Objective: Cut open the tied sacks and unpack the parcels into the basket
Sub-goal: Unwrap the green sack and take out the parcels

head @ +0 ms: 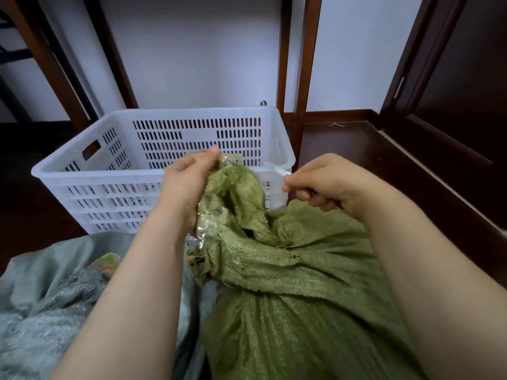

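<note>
Before the white basket (175,185), her left hand (186,182) has its grip clamped on the green sack (288,270) mouth, right hand (326,182) pinched shut on a clear strip (275,168)

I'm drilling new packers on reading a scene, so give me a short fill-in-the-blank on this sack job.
1. The left hand grips the gathered neck of the ____ sack.
2. The basket behind the hands is ____ in colour.
3. The grey sack lies to the ____ of the one being opened.

Missing words: green; white; left
</note>
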{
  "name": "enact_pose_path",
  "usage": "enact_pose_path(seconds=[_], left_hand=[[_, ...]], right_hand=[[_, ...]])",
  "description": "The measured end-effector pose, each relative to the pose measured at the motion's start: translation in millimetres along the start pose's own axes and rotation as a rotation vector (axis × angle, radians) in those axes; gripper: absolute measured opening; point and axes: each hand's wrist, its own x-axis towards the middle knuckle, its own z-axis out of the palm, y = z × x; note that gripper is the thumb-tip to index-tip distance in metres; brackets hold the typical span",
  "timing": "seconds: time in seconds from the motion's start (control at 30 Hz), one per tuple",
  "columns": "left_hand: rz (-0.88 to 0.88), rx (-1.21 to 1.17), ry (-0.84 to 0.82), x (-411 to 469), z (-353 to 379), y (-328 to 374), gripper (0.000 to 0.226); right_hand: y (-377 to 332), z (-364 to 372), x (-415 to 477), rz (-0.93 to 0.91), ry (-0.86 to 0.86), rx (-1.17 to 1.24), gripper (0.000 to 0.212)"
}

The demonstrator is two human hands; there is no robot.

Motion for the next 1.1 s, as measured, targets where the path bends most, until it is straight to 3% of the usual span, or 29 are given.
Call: enact_pose_path(seconds=[0.07,0.17,0.23,0.47,0.57,0.67,0.77,0.87,0.97,1.1], left_hand=[[-0.056,0.005,-0.132,-8.0,7.9,-1.7,0.045],[-0.026,0.103,-0.263,-15.8,16.9,-1.6,0.067],[0.019,0.183,-0.332,-19.4,22.3,-1.5,0.068],[0.128,0.403,-0.333,-30.5,30.7,1.3,0.086],[0.191,0.468,-0.373,-34.1,31.6,3.9,0.086],[0.241,0.579,-0.403,-32.9,33.7,4.2,0.097],[0.186,0.629,-0.409,-38.4,35.7,4.4,0.088],[0.162,0.576,-0.429,-36.8,38.1,1.2,0.086],[0.29,0.644,-0.374,-31.4,40.7,-5.8,0.055],[0.477,0.703,-0.303,-26.3,48.1,-20.4,0.018]], right_hand=[[5.1,1.2,4.8,0.067,0.006,0.322,0.018],[6.4,13.3,9.2,0.107,0.018,0.53,0.04],[6.4,20.7,10.1,0.097,0.021,0.535,0.047],[14.7,27.2,21.9,0.041,0.15,0.526,0.014],[18.9,23.9,23.5,0.039,0.21,0.543,0.021],[12.2,17.4,18.2,0.013,0.135,0.457,0.04],[13.5,16.6,18.6,-0.026,0.085,0.316,0.049],[21.5,23.1,24.2,0.015,0.192,0.409,0.023],[23.9,24.1,31.4,0.078,0.342,0.549,0.018],[27.1,19.5,33.5,0.104,0.41,0.72,0.021]])
